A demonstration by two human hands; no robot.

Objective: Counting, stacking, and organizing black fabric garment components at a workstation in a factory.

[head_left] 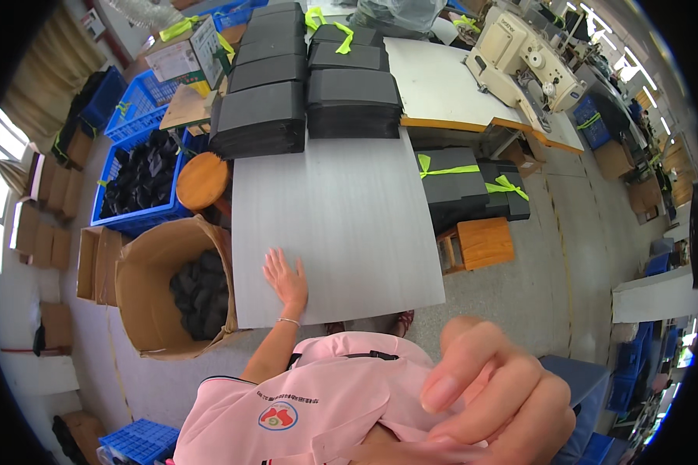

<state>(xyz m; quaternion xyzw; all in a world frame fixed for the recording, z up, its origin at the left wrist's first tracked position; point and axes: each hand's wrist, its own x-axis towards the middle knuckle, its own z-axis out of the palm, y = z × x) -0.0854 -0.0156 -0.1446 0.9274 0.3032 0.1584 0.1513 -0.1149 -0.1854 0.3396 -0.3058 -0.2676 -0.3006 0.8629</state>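
My left hand (285,280) lies palm down on the bare near part of the light grey tabletop (341,225), fingers stretched out, holding nothing. A thin bracelet circles that wrist. Close to the camera at the lower right, my right hand (500,391) is raised in the air with its fingers curled in. No object shows in it, and its palm is partly hidden. Beyond my left hand, at the table's far end, stand tall stacks of black flat sheets (265,105) and more black stacks (353,93), one topped by a yellow-green ribbon (333,35).
Left of the table stand a cardboard box (151,298) holding black pieces, a round wooden stool (202,180) and a blue crate (174,209). On the right are a sewing machine (523,62), ribbon-tied black bundles (454,174) and a wooden stool (485,242).
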